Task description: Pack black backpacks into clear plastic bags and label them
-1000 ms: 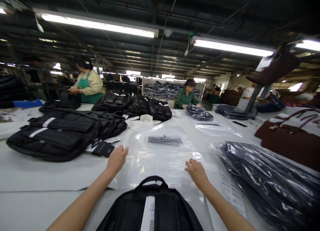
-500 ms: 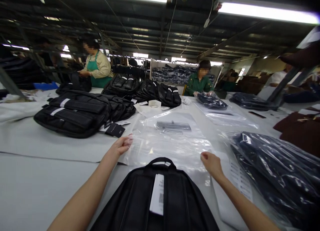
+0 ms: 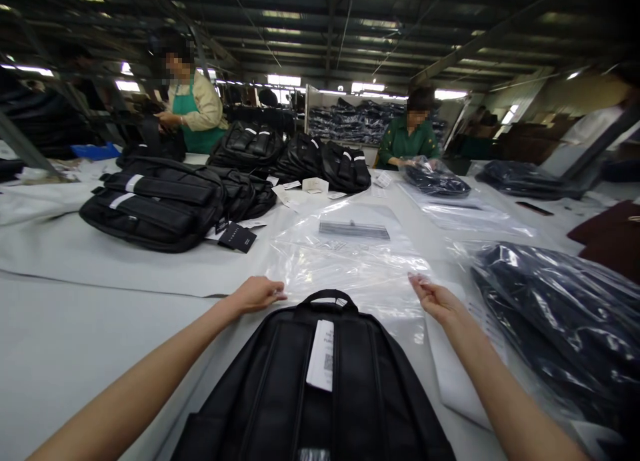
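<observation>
A black backpack (image 3: 275, 374) lies in front of me with its top handle pointing away and a folded white paper tag (image 3: 320, 354) on its upper middle. Just beyond the handle, a clear plastic bag (image 3: 350, 268) with a printed grey block is spread on the table. My left hand (image 3: 259, 293) is closed, pinching the bag's near left edge beside the handle. On the opposite side, my right hand (image 3: 436, 298) has its fingertips closed on the bag's near right edge. The thin film between the fingers is hard to make out.
Black backpacks (image 3: 155, 204) with white strips and a black hang tag (image 3: 237, 237) lie at left. Bagged dark backpacks (image 3: 545, 308) are stacked at right, near white sheets (image 3: 457, 374). Two co-workers (image 3: 197, 108) (image 3: 409, 138) stand across the white table (image 3: 100, 334).
My left hand has moved right and nearer the backpack handle. My right hand has turned, its fingers now pointing up-left at the bag's edge. The view has tilted down slightly.
</observation>
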The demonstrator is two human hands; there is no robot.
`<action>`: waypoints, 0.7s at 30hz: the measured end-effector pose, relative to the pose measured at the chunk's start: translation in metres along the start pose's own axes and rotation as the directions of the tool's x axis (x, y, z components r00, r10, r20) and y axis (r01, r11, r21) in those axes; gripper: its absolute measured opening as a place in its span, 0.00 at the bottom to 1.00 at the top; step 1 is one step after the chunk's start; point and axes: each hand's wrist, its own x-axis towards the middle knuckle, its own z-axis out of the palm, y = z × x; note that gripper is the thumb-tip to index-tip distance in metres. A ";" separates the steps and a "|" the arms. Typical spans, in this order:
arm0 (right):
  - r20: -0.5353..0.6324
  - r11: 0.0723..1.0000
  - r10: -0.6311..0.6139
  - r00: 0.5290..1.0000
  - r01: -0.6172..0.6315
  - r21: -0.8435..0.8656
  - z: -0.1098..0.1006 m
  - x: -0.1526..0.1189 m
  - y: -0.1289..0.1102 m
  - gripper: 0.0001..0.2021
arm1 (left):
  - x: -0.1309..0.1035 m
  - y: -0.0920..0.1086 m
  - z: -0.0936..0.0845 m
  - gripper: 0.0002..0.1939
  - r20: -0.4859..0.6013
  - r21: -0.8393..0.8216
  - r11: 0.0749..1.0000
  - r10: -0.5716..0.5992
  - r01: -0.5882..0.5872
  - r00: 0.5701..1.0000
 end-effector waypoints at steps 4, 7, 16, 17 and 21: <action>0.035 0.982 -0.075 0.997 0.080 -0.171 0.002 -0.015 0.029 0.11 | -0.005 0.001 0.007 0.09 0.087 0.198 0.973 0.105 -0.120 0.991; 0.052 0.948 -0.092 0.994 0.103 -0.300 -0.003 -0.025 0.045 0.11 | -0.008 0.002 0.006 0.07 0.139 0.263 0.949 0.144 -0.176 0.980; 0.022 0.864 -0.009 1.000 0.019 -0.504 0.001 -0.017 0.038 0.09 | 0.003 0.005 0.004 0.04 0.185 0.263 0.955 0.086 -0.134 0.979; 0.006 0.868 0.005 1.000 -0.002 -0.497 0.002 -0.016 0.036 0.10 | 0.004 0.004 0.005 0.04 0.174 0.240 0.964 0.078 -0.119 0.982; -0.061 0.911 0.056 0.997 -0.076 -0.405 0.001 -0.014 0.031 0.09 | -0.001 0.001 0.008 0.04 0.113 0.067 0.997 0.040 -0.048 0.993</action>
